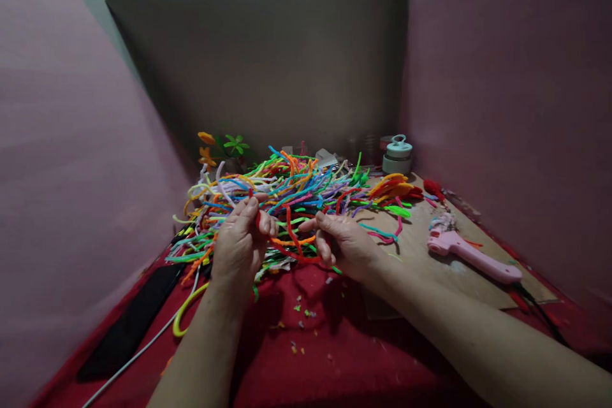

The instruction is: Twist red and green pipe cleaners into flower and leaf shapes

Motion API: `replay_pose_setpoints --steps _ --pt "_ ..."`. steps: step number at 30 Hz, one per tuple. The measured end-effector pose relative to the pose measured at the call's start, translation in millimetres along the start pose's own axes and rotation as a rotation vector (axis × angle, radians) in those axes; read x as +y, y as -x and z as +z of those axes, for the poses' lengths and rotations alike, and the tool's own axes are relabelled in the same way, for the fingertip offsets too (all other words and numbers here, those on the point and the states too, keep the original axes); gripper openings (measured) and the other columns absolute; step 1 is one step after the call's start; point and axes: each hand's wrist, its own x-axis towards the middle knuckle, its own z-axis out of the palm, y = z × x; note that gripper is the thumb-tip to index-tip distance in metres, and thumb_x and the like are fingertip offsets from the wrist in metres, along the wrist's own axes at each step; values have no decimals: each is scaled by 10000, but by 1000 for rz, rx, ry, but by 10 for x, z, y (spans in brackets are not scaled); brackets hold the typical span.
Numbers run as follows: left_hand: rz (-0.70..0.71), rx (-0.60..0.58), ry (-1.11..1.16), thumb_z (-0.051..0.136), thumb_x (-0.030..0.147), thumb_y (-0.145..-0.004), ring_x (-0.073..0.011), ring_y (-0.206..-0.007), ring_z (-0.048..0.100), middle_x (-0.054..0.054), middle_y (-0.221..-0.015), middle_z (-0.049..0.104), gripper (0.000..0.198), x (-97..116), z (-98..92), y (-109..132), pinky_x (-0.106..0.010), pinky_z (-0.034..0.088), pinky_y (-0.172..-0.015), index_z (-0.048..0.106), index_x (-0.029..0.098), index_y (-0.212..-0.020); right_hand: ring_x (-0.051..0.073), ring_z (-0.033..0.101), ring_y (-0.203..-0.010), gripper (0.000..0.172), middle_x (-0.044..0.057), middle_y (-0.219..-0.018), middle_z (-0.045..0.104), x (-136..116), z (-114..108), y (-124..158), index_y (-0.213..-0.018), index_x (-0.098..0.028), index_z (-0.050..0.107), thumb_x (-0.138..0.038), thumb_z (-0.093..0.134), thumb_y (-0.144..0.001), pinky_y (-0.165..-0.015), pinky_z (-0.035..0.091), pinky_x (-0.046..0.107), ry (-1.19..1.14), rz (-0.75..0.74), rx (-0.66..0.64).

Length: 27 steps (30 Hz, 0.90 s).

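Observation:
In front of a heaped pile of coloured pipe cleaners (296, 188), my left hand (243, 233) pinches a fuzzy red pipe cleaner (306, 260) between thumb and fingers, a short tip poking out above. The red length hangs in a loose bend from there toward my right hand (345, 241). Thumb and forefinger of that hand are pressed together on a red strand, though the exact grip is partly hidden by the fingers. Both hands are raised a little over the near edge of the pile.
A pink hot glue gun (473, 256) lies on a brown board (415, 280) at right. Orange and red fuzzy petals (394, 186) rest by the pile; a pale green container (398, 156) stands behind. A black flat object (134, 322) and white cable (138, 357) lie left. Scraps dot the red cloth (296, 382).

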Motion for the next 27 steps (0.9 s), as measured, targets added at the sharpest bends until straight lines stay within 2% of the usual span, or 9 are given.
replay_pose_setpoints --steps 3,6,11,17,21,24,27 --pt "-47 -44 -29 602 262 -761 -57 -381 403 63 -420 440 138 30 31 46 -182 356 -429 603 155 -849 59 383 -322 367 -28 -418 515 -29 29 31 -923 -85 658 -380 461 -828 -366 246 196 21 22 -63" --pt "-116 -88 -88 617 278 -748 -66 -402 447 44 -449 490 154 47 38 76 -181 363 -428 610 151 -835 63 402 -347 343 -22 -444 525 -46 35 48 -939 -96 659 -298 408 -820 -389 258 203 24 37 -104" --pt "-206 -156 -149 696 279 -668 -76 -473 519 -4 -575 595 186 33 29 102 -175 392 -444 635 128 -757 63 389 -334 315 -29 -411 505 -11 29 48 -888 -89 664 -280 427 -805 -386 241 207 72 28 -94" --pt "-262 -128 -114 765 270 -573 -41 -459 457 35 -530 537 220 26 55 124 -183 445 -509 611 127 -636 54 336 -308 368 -46 -367 455 -2 81 64 -850 -77 667 -359 432 -832 -374 208 207 135 13 -69" --pt "-307 -136 -132 760 294 -575 -55 -465 465 40 -516 507 220 36 89 146 -251 498 -573 622 133 -631 54 310 -329 249 -58 -379 437 -15 115 92 -839 -89 650 -271 498 -762 -377 207 205 139 38 -76" --pt "-298 -164 -151 705 323 -651 -59 -433 448 28 -482 493 207 31 80 144 -195 429 -462 655 127 -692 58 306 -358 236 -56 -414 422 -22 116 108 -829 -88 644 -196 473 -706 -387 215 208 126 50 -106" --pt "-313 -173 -178 705 294 -650 -52 -417 451 4 -513 545 203 31 68 141 -158 355 -398 671 114 -738 63 301 -376 265 -47 -423 409 -29 103 114 -798 -78 649 -196 428 -712 -403 224 215 154 42 -170"
